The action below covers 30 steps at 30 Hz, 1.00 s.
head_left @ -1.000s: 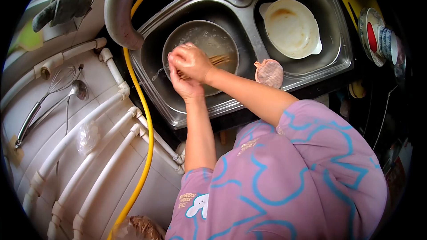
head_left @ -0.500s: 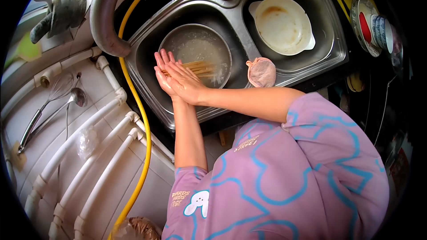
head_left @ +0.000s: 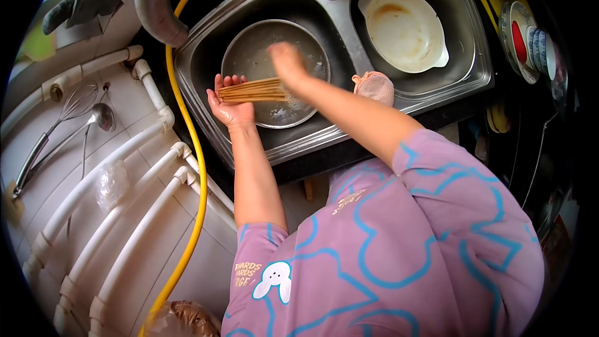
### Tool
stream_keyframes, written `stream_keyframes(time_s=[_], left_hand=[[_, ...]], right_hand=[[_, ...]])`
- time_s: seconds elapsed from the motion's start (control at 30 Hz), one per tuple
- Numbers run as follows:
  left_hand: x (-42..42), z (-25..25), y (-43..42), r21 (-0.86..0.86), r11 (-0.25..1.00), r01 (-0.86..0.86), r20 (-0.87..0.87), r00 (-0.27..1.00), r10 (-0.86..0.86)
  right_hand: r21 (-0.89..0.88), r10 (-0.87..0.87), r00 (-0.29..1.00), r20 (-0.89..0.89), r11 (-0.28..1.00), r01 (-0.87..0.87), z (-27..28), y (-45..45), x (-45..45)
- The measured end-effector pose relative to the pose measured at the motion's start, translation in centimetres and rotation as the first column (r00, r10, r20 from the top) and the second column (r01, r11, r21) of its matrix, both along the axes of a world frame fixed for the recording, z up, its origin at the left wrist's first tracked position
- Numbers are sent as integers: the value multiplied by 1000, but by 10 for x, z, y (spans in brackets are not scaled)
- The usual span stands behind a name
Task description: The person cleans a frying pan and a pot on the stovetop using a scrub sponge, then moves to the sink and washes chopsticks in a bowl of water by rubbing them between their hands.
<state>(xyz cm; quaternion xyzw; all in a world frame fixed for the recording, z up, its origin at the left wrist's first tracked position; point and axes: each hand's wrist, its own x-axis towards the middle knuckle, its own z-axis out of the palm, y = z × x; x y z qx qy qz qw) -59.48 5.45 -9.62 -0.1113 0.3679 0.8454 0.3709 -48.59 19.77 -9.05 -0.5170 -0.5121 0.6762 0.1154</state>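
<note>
A bundle of wooden chopsticks (head_left: pixel 253 91) lies across the upturned palm of my left hand (head_left: pixel 232 103), whose fingers curl up behind it. My right hand (head_left: pixel 288 65) is raised just above the far end of the bundle, blurred by motion, so its fingers cannot be made out. Its wrist covers the chopsticks' right ends. Beneath both hands, a round metal basin (head_left: pixel 274 126) with cloudy, sudsy water sits in the left sink bowl (head_left: pixel 209 43).
The right sink bowl (head_left: pixel 465 56) holds a stained white two-handled dish (head_left: pixel 405 31). A pink mesh scrubber (head_left: pixel 374 87) rests on the sink's front rim. To the left are a yellow hose (head_left: pixel 198 168), white pipes (head_left: pixel 118 209), a whisk (head_left: pixel 78 103) and a ladle (head_left: pixel 103 117). Stacked bowls (head_left: pixel 538 47) stand right.
My hands, pressed together around the chopsticks before, are now apart. My left hand has shifted left with the bundle; my right hand has moved up and right, off the left palm.
</note>
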Motion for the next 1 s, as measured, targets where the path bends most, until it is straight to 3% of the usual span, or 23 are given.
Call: stream_keyframes(time_s=[0.07, 0.1, 0.17, 0.2, 0.23, 0.3, 0.33, 0.4, 0.47, 0.5, 0.53, 0.57, 0.67, 0.7, 0.73, 0.77, 0.8, 0.87, 0.9, 0.93, 0.97, 1.0], left_hand=[[8, 11, 11, -125, 989, -85, 37, 995, 90], [8, 9, 11, -154, 985, -77, 33, 996, 84], [7, 2, 11, -162, 984, -74, 46, 996, 83], [6, 0, 11, -163, 984, -69, 55, 995, 79], [6, 0, 11, -145, 986, -81, 98, 990, 96], [0, -9, 9, -93, 995, -17, 47, 999, 22], [-2, -11, 7, -48, 997, 52, -10, 999, -53], [3, -9, 9, -92, 996, -15, -45, 999, 11], [4, -3, 14, -117, 990, -83, 87, 992, 93], [4, -7, 11, -91, 996, -26, 47, 998, 30], [6, -4, 11, -90, 996, -25, 48, 998, 29], [8, -1, 11, -91, 996, -8, 48, 999, 12], [12, 6, 13, -127, 992, 13, 50, 999, -7], [12, 5, 15, -140, 990, -1, 38, 999, 6], [14, 6, 16, -152, 988, -13, 28, 999, 18], [14, 8, 18, -163, 986, -26, 21, 999, 30], [13, 5, 19, -157, 987, -26, 20, 999, 29], [13, 0, 13, 7, 993, 120, -51, 992, -119], [24, 16, 23, -57, 993, 100, -41, 994, -103], [35, 26, 30, -59, 993, 106, -42, 993, -108], [46, 34, 38, -84, 993, 78, -78, 993, -84], [59, 41, 48, -103, 993, 49, -116, 991, -61]], right_hand=[[439, -270, 940, 210, 885, 157, -36, 8, -5], [437, -269, 939, 212, 886, 155, -50, 10, -7], [-19, 67, 984, 163, 998, -65, -68, 11, -8], [-419, 25, 997, -68, 907, -51, -62, 6, -9], [-738, -109, 960, -259, 664, -123, -46, 1, -11], [-629, 55, 800, -597, 586, -510, 10, -5, -8], [-558, 120, 763, -635, 612, -560, 33, -12, -9], [-79, 424, 758, -496, 847, -526, 41, -14, -15], [-10, 186, 895, -407, 978, -208, 4, -8, -23], [161, 75, 981, -177, 986, -46, -4, 1, -20], [253, -26, 999, 26, 967, 18, -20, 13, -22], [453, -258, 950, 176, 878, 155, -33, 11, -22], [483, -183, 956, 230, 874, 52, -74, 10, -16], [-133, -88, 991, 96, 986, 100, -99, 15, -24], [-138, -90, 991, 95, 985, 102, -73, 15, -21], [-487, -65, 981, -180, 873, -31, -45, 13, -17], [-716, -134, 891, -434, 652, -251, -13, 14, -14], [-512, -1, 787, -616, 760, -400, 17, 4, -21], [-266, 99, 824, -558, 919, -290, 36, 0, -25], [125, 193, 942, -276, 979, -163, 47, -7, -25], [386, 157, 966, -206, 920, -67, 45, -12, -26], [624, 102, 984, -146, 781, 12, 37, -21, -28]])
